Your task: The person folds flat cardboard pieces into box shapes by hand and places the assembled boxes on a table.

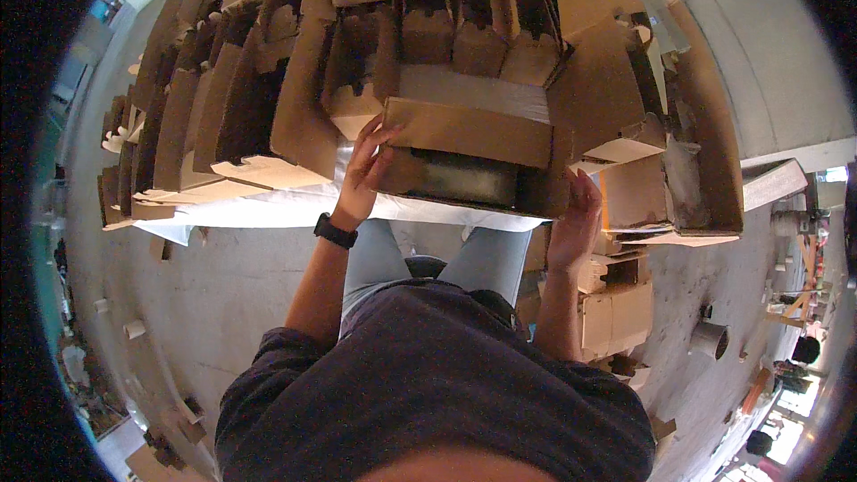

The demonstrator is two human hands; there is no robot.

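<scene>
In front of me on the table stands an open brown cardboard box (469, 132), its long front flap raised and a dark hollow below it. My left hand (363, 171) grips the box at its left end, the fingertips on the flap's upper left corner and the thumb lower down. At the right end, my right hand (578, 219) holds the box's side with bent fingers, partly hidden by the cardboard. The inside of the box is too shadowed to make out.
Rows of open cardboard boxes (241, 107) crowd the table to the left. Several narrow boxes (482, 31) stand behind mine, and larger ones (616, 94) to the right. A white cover (259, 212) lines the table's front edge. Stacked cartons (616, 317) sit on the floor at my right.
</scene>
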